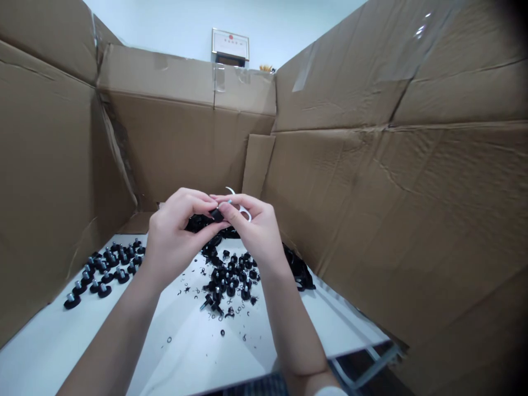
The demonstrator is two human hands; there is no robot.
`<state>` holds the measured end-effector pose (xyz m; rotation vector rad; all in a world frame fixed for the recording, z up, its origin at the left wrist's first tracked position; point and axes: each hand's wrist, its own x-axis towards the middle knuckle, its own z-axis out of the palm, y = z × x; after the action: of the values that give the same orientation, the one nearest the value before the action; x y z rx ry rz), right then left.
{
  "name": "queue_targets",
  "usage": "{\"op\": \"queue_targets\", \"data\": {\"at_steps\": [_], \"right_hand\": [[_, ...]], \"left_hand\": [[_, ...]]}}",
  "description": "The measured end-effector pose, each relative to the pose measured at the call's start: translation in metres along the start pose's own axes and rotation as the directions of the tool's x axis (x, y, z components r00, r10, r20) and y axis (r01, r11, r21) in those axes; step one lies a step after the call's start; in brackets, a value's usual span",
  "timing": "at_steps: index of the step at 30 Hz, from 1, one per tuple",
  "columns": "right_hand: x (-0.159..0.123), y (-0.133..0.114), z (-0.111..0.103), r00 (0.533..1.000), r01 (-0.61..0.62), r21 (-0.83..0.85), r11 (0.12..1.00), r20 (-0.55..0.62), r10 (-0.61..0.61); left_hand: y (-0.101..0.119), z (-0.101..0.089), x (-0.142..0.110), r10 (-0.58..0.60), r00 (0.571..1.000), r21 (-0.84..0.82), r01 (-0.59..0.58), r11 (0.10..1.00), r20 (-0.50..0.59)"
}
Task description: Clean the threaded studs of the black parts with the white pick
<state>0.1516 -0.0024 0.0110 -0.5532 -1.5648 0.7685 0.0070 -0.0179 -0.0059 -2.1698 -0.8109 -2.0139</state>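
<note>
My left hand [175, 228] pinches a small black plastic knob [216, 215] between thumb and fingertips, above the middle of the table. My right hand [256, 225] is closed right beside it, its thumb against the knob. White looped handles of small scissors [246, 213] stick out from among the right fingers; the blades are mostly hidden. Below the hands lies a pile of black knobs with metal threaded studs [231, 278]. Small black rings and trimmed scraps [230, 312] are scattered around the pile.
On the left of the white table [185, 352] several black knobs [106, 267] stand with studs up. Black plastic bags [301, 272] lie behind the pile and to the right. Tall cardboard walls [396, 209] enclose the left, back and right sides.
</note>
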Motion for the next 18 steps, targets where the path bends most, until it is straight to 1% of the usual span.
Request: {"op": "queue_targets", "data": {"at_steps": [2,4,6,8,12,14,16,18], "right_hand": [[0.0001,0.0012,-0.0006,0.999,-0.032,0.005,0.999,0.001,0.032],[0.0004,0.0031,-0.0011,0.997,-0.070,-0.005,0.998,-0.021,0.070],[0.0008,0.0056,-0.0012,0.994,-0.099,-0.048,0.994,-0.056,0.096],[0.0015,0.0081,-0.0011,0.993,-0.093,-0.109,0.990,-0.082,0.085],[0.0016,0.0091,-0.0021,0.997,0.007,-0.234,0.972,-0.071,-0.024],[0.0003,0.0071,-0.0033,0.993,0.071,-0.331,0.941,-0.061,-0.097],[-0.0017,0.0043,-0.0052,0.986,0.129,-0.455,0.881,-0.039,-0.164],[-0.0035,0.0023,-0.0073,0.978,0.167,-0.573,0.802,-0.008,-0.209]], "left_hand": [[0.0003,0.0012,-0.0002,0.087,0.996,0.157,-0.087,0.984,0.008],[-0.0004,0.0023,-0.0003,0.171,0.985,0.262,-0.169,0.950,0.016],[-0.0021,0.0036,-0.0007,0.227,0.973,0.313,-0.225,0.923,0.031],[-0.0041,0.0046,-0.0012,0.244,0.969,0.334,-0.243,0.911,0.039],[-0.0060,0.0053,-0.0019,0.247,0.968,0.340,-0.247,0.908,0.045],[-0.0061,0.0055,-0.0022,0.253,0.966,0.354,-0.256,0.900,0.056],[-0.0062,0.0059,-0.0026,0.247,0.966,0.361,-0.259,0.896,0.081],[-0.0062,0.0062,-0.0027,0.220,0.969,0.346,-0.247,0.905,0.116]]}}
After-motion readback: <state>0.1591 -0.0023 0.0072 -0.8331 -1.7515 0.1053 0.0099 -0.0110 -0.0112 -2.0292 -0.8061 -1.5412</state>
